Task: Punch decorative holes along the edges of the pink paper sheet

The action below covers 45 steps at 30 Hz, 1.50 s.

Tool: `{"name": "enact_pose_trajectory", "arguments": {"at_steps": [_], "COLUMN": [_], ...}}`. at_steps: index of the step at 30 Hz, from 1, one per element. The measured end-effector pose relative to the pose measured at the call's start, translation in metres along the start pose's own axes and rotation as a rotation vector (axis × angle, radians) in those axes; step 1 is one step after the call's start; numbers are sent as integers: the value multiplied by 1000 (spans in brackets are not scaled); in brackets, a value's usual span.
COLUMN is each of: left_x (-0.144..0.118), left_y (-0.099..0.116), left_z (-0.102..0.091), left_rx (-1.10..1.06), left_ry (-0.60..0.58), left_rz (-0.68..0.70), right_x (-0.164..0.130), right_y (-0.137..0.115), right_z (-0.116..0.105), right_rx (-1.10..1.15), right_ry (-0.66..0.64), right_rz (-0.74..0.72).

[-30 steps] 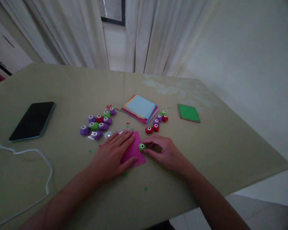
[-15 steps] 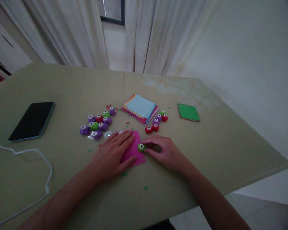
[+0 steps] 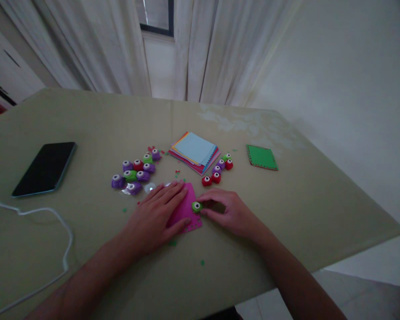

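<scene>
Head view: green punch [image 3: 196, 207] is pinched between the thumb and fingertips of the right hand [image 3: 230, 211], directly left of the palm. Punch is seated at the right edge of the pink paper [image 3: 180, 212], dark star mark facing up. Small cut-outs are seen along the paper's near edge. Paper is held flat on the surface [image 3: 306, 209] by the left hand [image 3: 156, 215]: palm down, fingers extended, thumb spread away from them, nothing gripped. Far left part of the paper is hidden by its fingers.

Left forearm is angled in from lower left, right forearm from lower right. Right fingers are bent, with a gap left between index and thumb behind the punch.

Paper stack [image 3: 195, 149] is placed beyond the hands, with a right punch group [image 3: 216, 169] just beside it and a left punch group [image 3: 136, 171] near the left fingertips.
</scene>
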<state>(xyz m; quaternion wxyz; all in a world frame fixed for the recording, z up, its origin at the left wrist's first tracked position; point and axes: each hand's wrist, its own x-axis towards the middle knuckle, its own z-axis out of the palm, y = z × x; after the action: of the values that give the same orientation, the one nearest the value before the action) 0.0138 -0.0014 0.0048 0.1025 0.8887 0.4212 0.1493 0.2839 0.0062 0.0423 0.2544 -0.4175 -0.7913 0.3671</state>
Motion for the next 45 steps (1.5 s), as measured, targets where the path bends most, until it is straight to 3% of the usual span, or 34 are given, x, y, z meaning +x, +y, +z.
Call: {"name": "enact_pose_trajectory", "arguments": {"at_steps": [18,27,37,45], "left_x": [1,2,5,9], "left_y": [1,18,24,27], "left_z": [-2,-20,-22,-24], "left_rx": [0,-84,44,76], "left_ry": [19,208,73,27], "left_rz": [32,255,219,193], "right_x": [0,-5,-8,-7], "right_y": [-4,5,0,-2], "right_z": [-1,2,5,10], "right_rx": [26,55,-155,-326], "right_ry": [-5,83,53,40], "right_rz": [17,-32,-277,-257]}}
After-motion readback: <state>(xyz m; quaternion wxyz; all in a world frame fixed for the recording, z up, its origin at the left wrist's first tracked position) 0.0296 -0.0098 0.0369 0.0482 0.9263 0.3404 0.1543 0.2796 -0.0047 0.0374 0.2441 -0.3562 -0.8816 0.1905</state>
